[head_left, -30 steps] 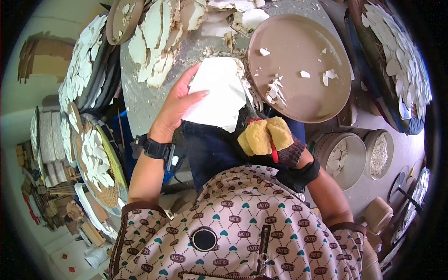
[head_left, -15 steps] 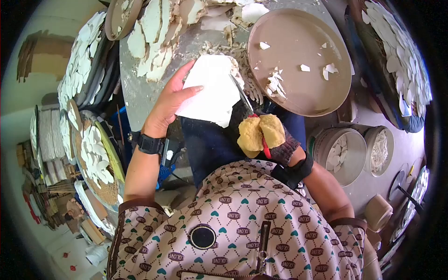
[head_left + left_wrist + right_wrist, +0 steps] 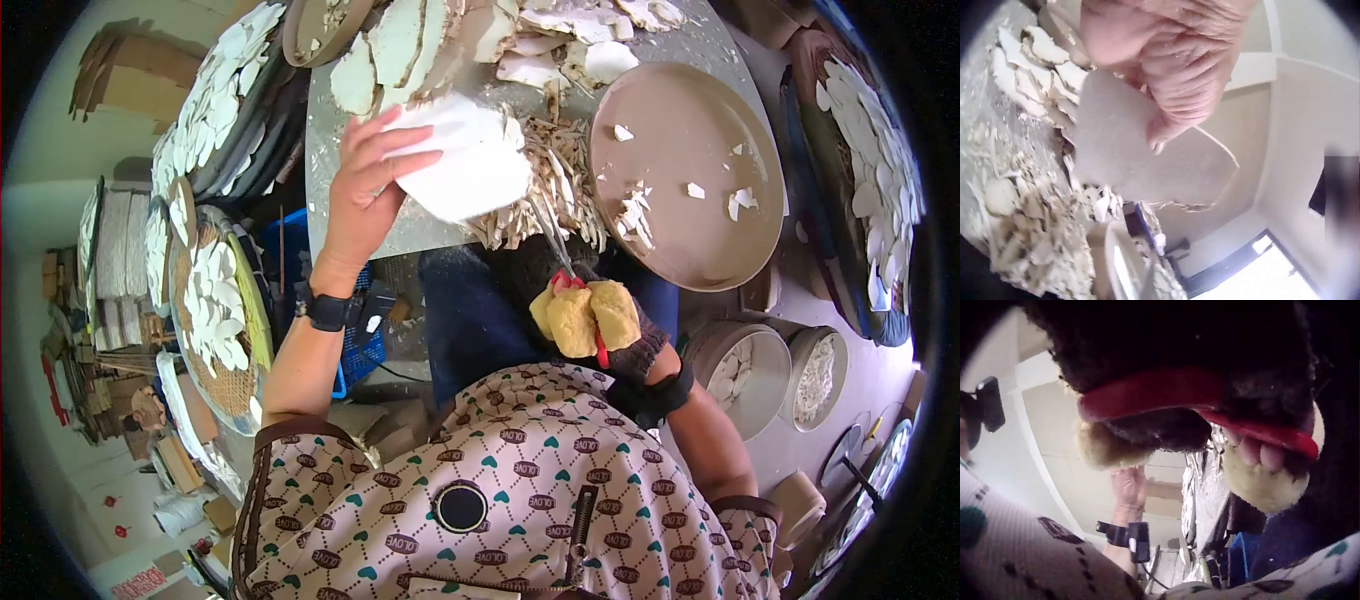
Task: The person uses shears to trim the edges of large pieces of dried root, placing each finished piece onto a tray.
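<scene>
My left hand [image 3: 365, 190] holds up a flat white slab [image 3: 465, 165] with a crumbly brownish edge, fingers across its upper face. In the left wrist view the thumb presses the slab's shaded grey face [image 3: 1119, 144]. My right hand [image 3: 628, 358] wears a dark knitted glove with yellow sponge pads [image 3: 575, 322] tied about the fingers. It grips red-handled scissors [image 3: 550, 235], whose blades point up toward the slab's right edge, a little apart from it. The right wrist view shows fingers wrapped through the red handles [image 3: 1154, 394].
Trimmed strips [image 3: 560, 175] are heaped at the table's near edge, beside a round brown tray [image 3: 690, 110] with a few white chips. More rough-edged slabs [image 3: 400, 45] lie at the back. Two buckets [image 3: 765, 385] stand on the floor at right; racks of white slices [image 3: 215, 300] flank both sides.
The left hand has lifted and rolled over, tilting the slab away from the scissors; fingers now show on top instead of the thumb. The blades, earlier at the slab's edge, now stand clear.
</scene>
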A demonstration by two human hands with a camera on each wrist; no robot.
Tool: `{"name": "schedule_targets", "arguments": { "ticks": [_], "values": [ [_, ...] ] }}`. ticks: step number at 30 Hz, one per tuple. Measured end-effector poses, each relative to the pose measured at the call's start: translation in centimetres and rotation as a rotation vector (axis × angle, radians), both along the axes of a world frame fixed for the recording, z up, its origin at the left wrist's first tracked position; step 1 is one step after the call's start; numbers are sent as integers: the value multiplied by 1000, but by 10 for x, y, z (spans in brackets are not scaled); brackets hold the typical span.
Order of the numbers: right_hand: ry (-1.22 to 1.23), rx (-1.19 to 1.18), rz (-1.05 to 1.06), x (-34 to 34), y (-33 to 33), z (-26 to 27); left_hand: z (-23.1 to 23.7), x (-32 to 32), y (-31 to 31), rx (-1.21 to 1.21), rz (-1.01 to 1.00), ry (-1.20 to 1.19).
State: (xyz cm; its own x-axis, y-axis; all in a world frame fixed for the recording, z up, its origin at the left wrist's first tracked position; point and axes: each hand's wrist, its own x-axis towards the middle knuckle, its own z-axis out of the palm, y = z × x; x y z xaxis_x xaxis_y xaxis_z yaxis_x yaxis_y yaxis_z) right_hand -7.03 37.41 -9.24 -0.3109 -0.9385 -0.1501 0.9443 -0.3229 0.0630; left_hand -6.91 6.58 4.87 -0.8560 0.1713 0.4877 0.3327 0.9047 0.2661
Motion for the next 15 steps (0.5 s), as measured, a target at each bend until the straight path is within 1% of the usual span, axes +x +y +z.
{"name": "schedule_targets", "arguments": {
  "ticks": [1, 4, 5, 8, 9, 12, 15],
  "values": [
    [280, 97, -15, -1, 3, 15, -1, 3, 3, -21, 54, 28],
    [249, 77, 9, -1, -9, 5, -9, 7, 4, -53, 89, 99],
    [-275, -68, 48, -2, -15, 4, -11, 9, 4, -60, 95, 104],
    [-39, -46, 0, -4, -24, 18, -16, 12, 6, -65, 107, 123],
    [-626, -78, 47, -4, -27, 11, -16, 13, 7, -58, 111, 129],
    [-625, -81, 68, -4, -32, 4, -20, 15, 9, -33, 110, 127],
    [-478, -113, 66, -7, -33, 16, -23, 15, 12, -21, 93, 110]
  ]
}}
